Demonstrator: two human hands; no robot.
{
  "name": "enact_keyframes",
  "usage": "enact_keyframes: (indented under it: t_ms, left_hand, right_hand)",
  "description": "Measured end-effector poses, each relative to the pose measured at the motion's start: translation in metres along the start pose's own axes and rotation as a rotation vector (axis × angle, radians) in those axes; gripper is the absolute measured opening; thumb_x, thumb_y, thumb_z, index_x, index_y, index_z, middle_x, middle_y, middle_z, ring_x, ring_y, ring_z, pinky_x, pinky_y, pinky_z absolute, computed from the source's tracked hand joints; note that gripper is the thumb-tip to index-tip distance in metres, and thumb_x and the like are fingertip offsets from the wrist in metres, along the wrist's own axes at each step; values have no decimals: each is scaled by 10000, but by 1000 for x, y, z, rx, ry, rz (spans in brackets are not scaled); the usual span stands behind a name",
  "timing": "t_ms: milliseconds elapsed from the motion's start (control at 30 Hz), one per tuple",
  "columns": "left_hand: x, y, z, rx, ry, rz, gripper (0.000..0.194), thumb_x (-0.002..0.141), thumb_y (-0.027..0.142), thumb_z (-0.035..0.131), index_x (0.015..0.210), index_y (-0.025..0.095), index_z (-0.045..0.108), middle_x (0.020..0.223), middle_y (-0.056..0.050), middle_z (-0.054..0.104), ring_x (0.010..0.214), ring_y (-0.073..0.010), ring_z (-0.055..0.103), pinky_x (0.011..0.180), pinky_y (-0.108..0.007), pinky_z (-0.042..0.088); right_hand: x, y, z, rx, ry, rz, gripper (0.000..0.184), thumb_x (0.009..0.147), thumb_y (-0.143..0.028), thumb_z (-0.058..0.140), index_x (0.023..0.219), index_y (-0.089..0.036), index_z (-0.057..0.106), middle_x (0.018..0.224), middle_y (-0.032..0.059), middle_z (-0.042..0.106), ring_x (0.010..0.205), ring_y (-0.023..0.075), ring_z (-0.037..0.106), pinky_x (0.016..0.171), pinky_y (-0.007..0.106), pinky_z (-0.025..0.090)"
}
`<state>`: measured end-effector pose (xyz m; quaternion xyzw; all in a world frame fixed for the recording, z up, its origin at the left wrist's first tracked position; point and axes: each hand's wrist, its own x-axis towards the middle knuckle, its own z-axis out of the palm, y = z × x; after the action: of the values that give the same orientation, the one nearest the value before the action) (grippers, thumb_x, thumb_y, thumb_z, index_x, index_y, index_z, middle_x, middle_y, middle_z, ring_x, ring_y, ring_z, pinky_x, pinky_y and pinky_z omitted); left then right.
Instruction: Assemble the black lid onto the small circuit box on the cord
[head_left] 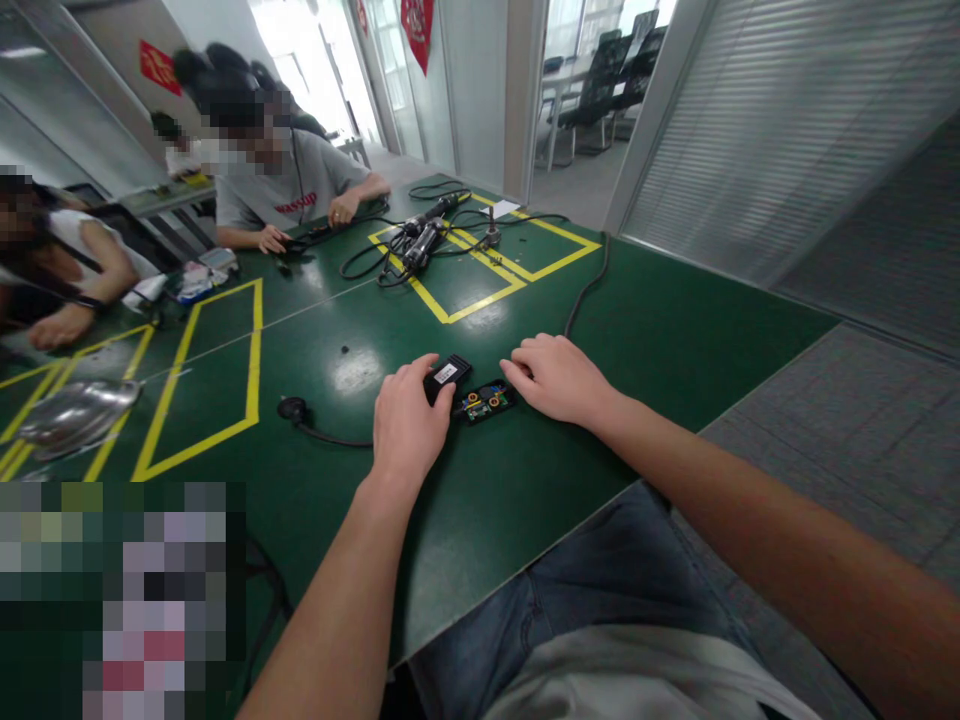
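In the head view, a black plastic cover (452,368) with a white label is gripped between the thumb and fingers of my left hand (411,418). Just beside it lies an open black casing (487,402), with a circuit board, copper coils and coloured wires showing. My right hand (561,380) is closed at the casing's right end, fingertips curled near its edge; what they pinch is hidden. A black cable (587,292) runs away behind this hand. Left of my left hand, a black power plug (294,408) lies on its cord.
The green table (720,320) carries yellow tape rectangles (256,360). Toward the back lie black tools with tangled cords (424,240) and a small metal part on a stand (492,230). A shiny metal dish (79,412) is at left. Two people (300,185) sit across the table.
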<state>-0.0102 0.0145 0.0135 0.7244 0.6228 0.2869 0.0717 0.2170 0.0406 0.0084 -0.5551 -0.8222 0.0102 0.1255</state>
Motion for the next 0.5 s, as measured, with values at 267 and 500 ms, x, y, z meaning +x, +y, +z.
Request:
enact_keyframes:
  t_ms: [267, 500]
  left_hand:
    - [-6, 10, -7, -134, -249, 305, 351, 981, 250, 740, 1326, 221, 802, 1235, -94, 788, 1138, -288, 701, 1080, -475, 582]
    - [-6, 11, -7, -104, -289, 300, 384, 986, 231, 764, 1368, 210, 793, 1260, -97, 781, 1140, -291, 690, 1089, -477, 572]
  right_hand:
    - [1, -2, 0, -43, -20, 14, 457, 1159, -308, 390, 942, -185, 773, 929, 129, 755, 937, 286, 645, 798, 405, 347]
    - [1, -3, 0, -50, -33, 31, 443, 1154, -308, 406, 938, -185, 772, 942, 133, 756, 948, 293, 651, 797, 400, 356]
